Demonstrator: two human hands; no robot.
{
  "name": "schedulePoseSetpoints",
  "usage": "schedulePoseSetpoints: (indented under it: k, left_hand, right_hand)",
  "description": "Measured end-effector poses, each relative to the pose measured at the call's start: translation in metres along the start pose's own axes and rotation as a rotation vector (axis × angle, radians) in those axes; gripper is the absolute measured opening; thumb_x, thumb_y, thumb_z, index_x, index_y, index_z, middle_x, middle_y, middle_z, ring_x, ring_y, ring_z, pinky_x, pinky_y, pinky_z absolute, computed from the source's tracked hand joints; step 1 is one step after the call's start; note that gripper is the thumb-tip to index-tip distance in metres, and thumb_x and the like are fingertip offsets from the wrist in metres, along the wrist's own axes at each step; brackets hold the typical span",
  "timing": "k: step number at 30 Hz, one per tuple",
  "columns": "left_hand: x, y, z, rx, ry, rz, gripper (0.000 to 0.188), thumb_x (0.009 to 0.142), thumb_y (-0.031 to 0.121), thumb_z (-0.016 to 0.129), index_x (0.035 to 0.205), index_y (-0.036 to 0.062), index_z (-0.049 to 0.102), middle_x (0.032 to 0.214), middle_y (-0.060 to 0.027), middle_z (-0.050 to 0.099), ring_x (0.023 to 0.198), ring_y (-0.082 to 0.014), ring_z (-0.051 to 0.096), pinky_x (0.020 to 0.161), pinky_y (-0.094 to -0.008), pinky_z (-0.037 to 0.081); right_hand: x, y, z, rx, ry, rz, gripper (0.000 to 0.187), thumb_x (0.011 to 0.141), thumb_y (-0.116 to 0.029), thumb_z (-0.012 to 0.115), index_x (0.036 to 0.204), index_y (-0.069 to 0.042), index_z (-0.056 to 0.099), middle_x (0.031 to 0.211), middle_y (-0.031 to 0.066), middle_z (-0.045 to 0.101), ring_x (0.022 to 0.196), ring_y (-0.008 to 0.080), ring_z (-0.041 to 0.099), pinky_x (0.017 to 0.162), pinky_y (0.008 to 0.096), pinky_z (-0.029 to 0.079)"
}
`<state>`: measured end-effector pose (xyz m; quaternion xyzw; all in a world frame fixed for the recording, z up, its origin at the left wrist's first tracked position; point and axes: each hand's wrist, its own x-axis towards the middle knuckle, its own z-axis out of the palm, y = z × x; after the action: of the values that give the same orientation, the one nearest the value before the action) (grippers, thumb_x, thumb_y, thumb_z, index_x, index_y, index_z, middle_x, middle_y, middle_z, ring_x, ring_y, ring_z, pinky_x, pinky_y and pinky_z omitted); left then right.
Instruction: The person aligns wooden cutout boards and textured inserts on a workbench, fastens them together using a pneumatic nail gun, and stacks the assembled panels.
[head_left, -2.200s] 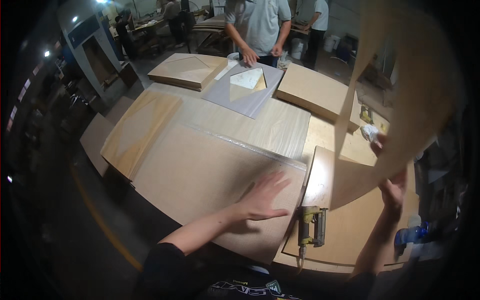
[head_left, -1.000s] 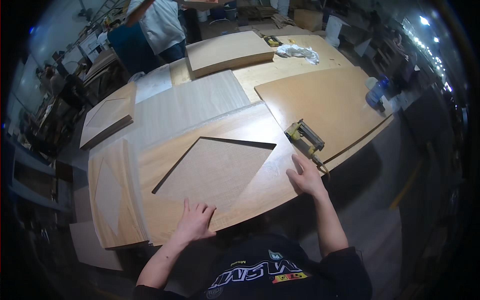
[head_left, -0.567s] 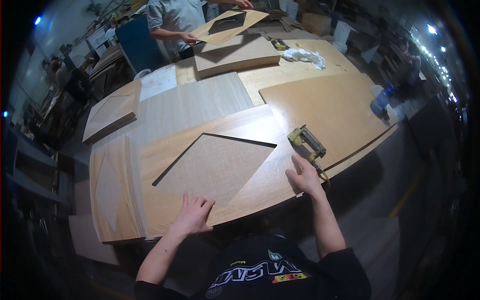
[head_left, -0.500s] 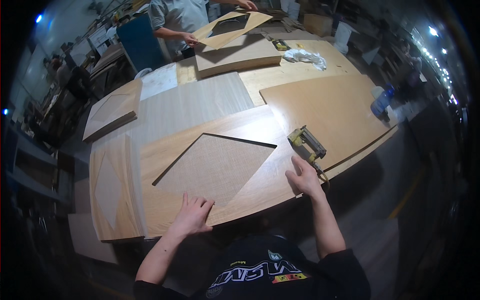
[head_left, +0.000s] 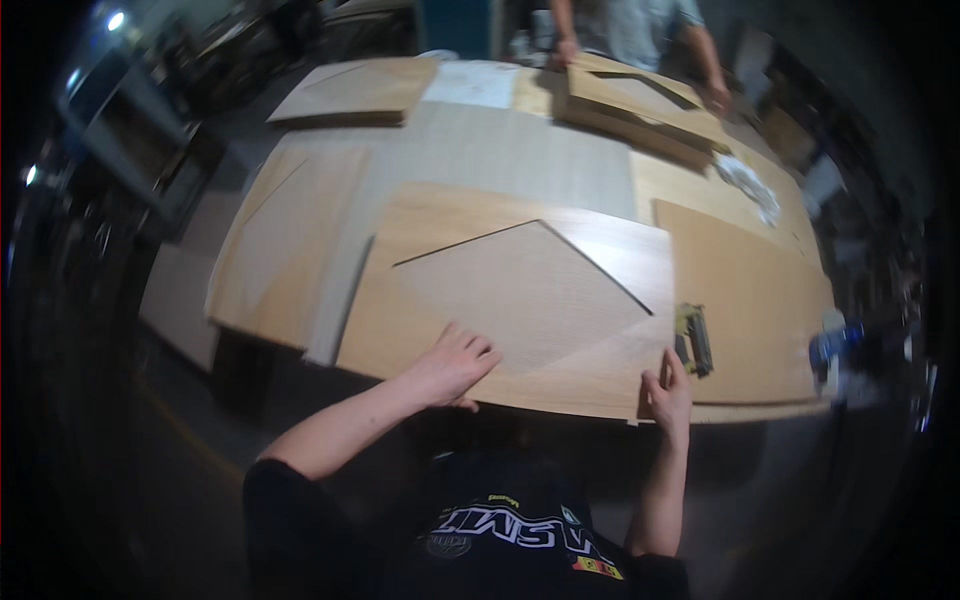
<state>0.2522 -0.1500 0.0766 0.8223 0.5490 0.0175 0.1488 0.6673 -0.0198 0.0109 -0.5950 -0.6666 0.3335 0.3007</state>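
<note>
A light wood-grain panel (head_left: 600,390) with a large diamond-shaped cutout lies before me. Inside the cutout shows a paler, woven-looking surface (head_left: 530,300), with dark lines along its far edges. My left hand (head_left: 458,365) grips the panel's near edge, fingers bent on top and thumb low at the edge. At the near right corner my right hand (head_left: 668,390) holds the panel's side, thumb on top and fingers along the edge. Just beyond that hand, a yellow-and-black nail gun (head_left: 694,340) lies by the panel's right side. Motion blurs the picture somewhat.
Another diamond-patterned panel (head_left: 285,240) lies at left, a third (head_left: 350,88) at far left. Across the table, a co-worker's hands (head_left: 717,95) hold a cutout panel (head_left: 640,85) over a stack. A plain brown board (head_left: 750,310) and blue bottle (head_left: 838,343) are at right.
My view has swung left. My right hand has closed in on the panel's right edge, away from the nail gun. The co-worker's panel has come down onto the stack.
</note>
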Motion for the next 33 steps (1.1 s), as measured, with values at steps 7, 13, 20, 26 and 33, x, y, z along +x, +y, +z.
schedulePoseSetpoints:
  k: [7, 13, 20, 26, 33]
  left_hand:
    - [-0.009, 0.000, 0.011, -0.017, 0.118, -0.038, 0.095, 0.056, 0.039, 0.093, 0.136, 0.0080, 0.053, 0.125, -0.0107, 0.055, 0.125, -0.0307, 0.049, 0.113, -0.0552, 0.033]
    - [-0.009, -0.005, 0.017, 0.002, 0.147, -0.026, 0.098, 0.052, 0.043, 0.094, 0.135, 0.0097, 0.056, 0.124, -0.0081, 0.056, 0.124, -0.0275, 0.050, 0.115, -0.0542, 0.033]
    - [-0.014, -0.005, 0.023, 0.012, 0.169, -0.012, 0.098, 0.051, 0.047, 0.094, 0.135, 0.0101, 0.056, 0.128, -0.0093, 0.056, 0.126, -0.0273, 0.050, 0.115, -0.0547, 0.033]
    - [-0.055, -0.014, 0.025, -0.085, 0.384, -0.048, 0.085, 0.062, 0.040, 0.092, 0.135, 0.0102, 0.058, 0.143, -0.0175, 0.051, 0.131, -0.0359, 0.048, 0.114, -0.0548, 0.034]
    - [-0.168, -0.069, 0.031, -0.292, 0.494, -0.726, 0.042, 0.079, 0.019, 0.083, 0.117, 0.0055, 0.071, 0.127, -0.0141, 0.063, 0.122, -0.0336, 0.057, 0.103, -0.0420, 0.048]
  right_hand:
    - [0.003, -0.012, 0.006, 0.099, -0.101, 0.055, 0.063, 0.093, -0.002, 0.066, 0.149, 0.008, 0.039, 0.156, 0.0235, 0.041, 0.148, 0.0300, 0.035, 0.121, 0.0376, 0.028]
    - [0.005, -0.005, 0.006, 0.117, -0.133, 0.031, 0.063, 0.096, -0.005, 0.064, 0.150, 0.009, 0.035, 0.159, 0.0245, 0.034, 0.151, 0.0304, 0.029, 0.122, 0.0382, 0.025]
    - [0.006, 0.005, 0.006, 0.092, -0.147, 0.004, 0.065, 0.097, -0.009, 0.065, 0.151, 0.009, 0.034, 0.159, 0.0244, 0.035, 0.151, 0.0301, 0.028, 0.122, 0.0377, 0.025]
    - [-0.016, 0.033, -0.013, 0.198, -0.157, 0.098, 0.061, 0.096, -0.010, 0.067, 0.148, 0.007, 0.040, 0.154, 0.0228, 0.043, 0.146, 0.0303, 0.039, 0.118, 0.0371, 0.032]
    - [-0.084, -0.028, -0.036, -0.293, -0.039, -0.109, 0.042, 0.084, 0.001, 0.072, 0.125, 0.001, 0.064, 0.127, 0.0200, 0.064, 0.121, 0.0322, 0.061, 0.103, 0.0371, 0.049]
